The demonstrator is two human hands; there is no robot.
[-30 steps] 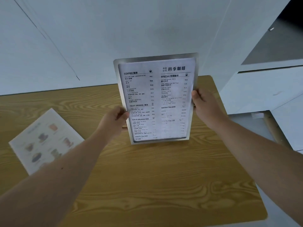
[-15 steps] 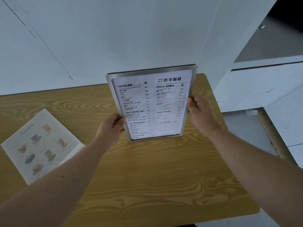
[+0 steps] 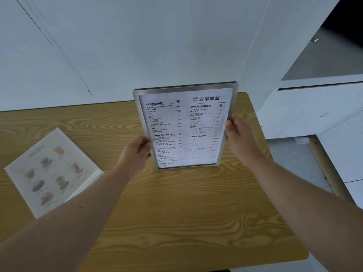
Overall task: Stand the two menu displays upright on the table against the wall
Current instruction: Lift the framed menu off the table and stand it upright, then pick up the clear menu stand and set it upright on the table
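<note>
Lowered and carried nearer the wall (image 3: 157, 46), the framed menu (image 3: 186, 126) stands upright, left hand (image 3: 135, 154) and right hand (image 3: 239, 138) fingers clasping its sides, while the picture menu (image 3: 53, 169) lies flat on the table (image 3: 176, 213).

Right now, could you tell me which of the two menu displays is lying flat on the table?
The picture menu with drink photos, at the table's left. The metal-framed text menu is held upright by both hands.
</note>
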